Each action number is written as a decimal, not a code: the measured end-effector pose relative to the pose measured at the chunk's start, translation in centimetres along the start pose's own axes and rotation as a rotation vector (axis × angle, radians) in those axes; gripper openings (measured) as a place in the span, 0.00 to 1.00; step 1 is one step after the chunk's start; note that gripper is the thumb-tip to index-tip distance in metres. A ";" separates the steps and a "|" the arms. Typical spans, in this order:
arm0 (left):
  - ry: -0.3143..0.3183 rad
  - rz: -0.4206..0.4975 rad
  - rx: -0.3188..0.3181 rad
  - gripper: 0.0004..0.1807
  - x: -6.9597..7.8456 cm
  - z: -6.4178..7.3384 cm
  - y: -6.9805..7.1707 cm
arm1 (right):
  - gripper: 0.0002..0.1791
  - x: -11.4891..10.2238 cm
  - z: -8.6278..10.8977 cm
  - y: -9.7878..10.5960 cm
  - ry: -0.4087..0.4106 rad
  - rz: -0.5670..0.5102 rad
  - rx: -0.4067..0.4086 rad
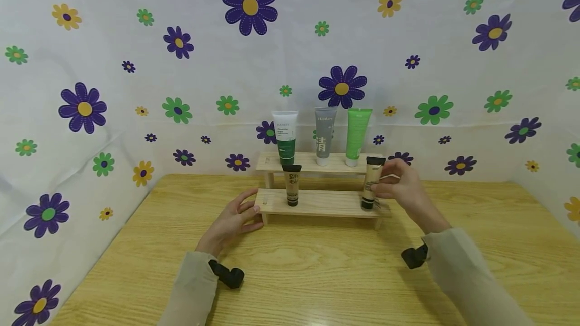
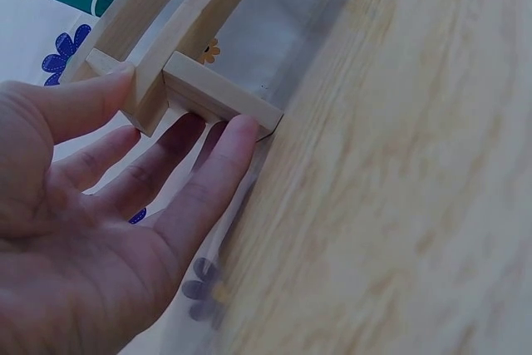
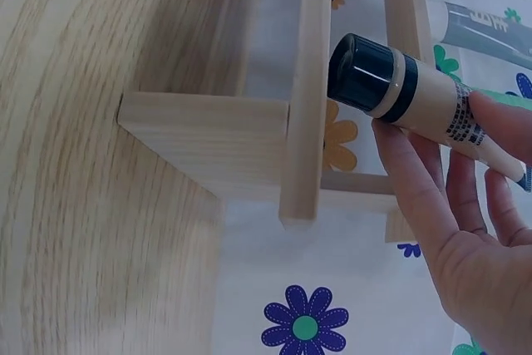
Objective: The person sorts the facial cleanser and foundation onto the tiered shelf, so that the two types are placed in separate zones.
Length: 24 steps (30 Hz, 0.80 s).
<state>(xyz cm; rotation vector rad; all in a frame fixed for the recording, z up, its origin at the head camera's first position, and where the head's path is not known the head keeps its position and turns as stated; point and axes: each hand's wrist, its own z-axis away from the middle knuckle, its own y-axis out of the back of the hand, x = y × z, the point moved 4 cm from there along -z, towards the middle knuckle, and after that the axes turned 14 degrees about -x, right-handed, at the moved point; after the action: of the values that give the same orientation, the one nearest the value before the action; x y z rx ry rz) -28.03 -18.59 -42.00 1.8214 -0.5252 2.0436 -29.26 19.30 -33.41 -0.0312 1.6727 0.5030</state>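
A two-tier wooden display stand (image 1: 323, 209) stands on the table, and my left hand (image 1: 233, 223) holds the left end of its lower tier. In the left wrist view the thumb touches the board's end and the fingers reach to the leg (image 2: 220, 93). My right hand (image 1: 402, 187) pinches a beige squeeze tube (image 1: 371, 182) with black ends at the lower tier's right end. Seen from the right wrist, its black cap (image 3: 363, 72) is right at the board's edge. Another beige tube (image 1: 292, 185) stands upright toward the left of that tier.
On the upper tier stand a white-and-green tube (image 1: 286, 137), a grey tube (image 1: 324, 135) and a bright green tube (image 1: 358, 135). Behind the wood-grain table (image 1: 290, 275) hangs a white cloth (image 1: 195, 79) printed with flowers.
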 end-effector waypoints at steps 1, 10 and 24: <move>-0.001 0.002 0.000 0.32 0.0 0.0 0.0 | 0.25 0.0 0.0 -0.1 0.001 0.010 0.001; 0.001 0.001 -0.009 0.32 0.0 -0.1 -0.1 | 0.21 -0.2 -0.1 -1.1 0.043 0.097 0.020; -0.005 0.003 -0.010 0.32 0.2 -0.2 -0.3 | 0.18 -0.2 0.2 -2.4 0.117 0.189 0.019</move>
<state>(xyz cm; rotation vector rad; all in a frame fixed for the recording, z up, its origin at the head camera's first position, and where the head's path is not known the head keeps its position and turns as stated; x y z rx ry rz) -28.06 -18.24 -41.84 1.8212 -0.5385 2.0356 -28.31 17.10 -33.97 0.1138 1.8044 0.6374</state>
